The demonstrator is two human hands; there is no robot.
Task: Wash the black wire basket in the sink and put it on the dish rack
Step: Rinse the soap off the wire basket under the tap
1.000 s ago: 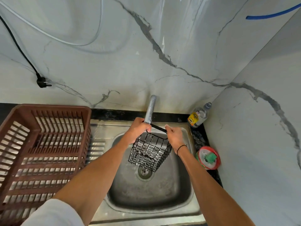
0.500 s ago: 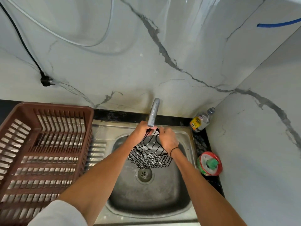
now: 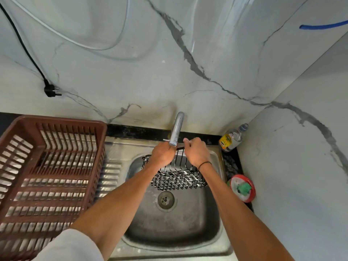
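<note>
The black wire basket (image 3: 178,178) hangs over the steel sink (image 3: 169,227), just under the tap spout (image 3: 176,129). My left hand (image 3: 162,154) grips its far rim on the left side. To the right of the spout, my right hand (image 3: 195,152) holds the same rim, fingers curled round the wire. The basket's bottom grid tilts towards me and its far side is hidden behind my hands. The brown plastic dish rack (image 3: 47,178) stands on the drainboard at the left with nothing in it.
A dish soap bottle (image 3: 232,138) stands in the back right corner. A red-rimmed round tub with a green scrubber (image 3: 243,188) sits right of the sink. A black plug (image 3: 50,90) and cables hang on the marble wall. The side wall closes in on the right.
The basket has turned from hanging on end to lying wider across the sink, its bottom grid now facing me. Both hands moved up closer to the tap spout.
</note>
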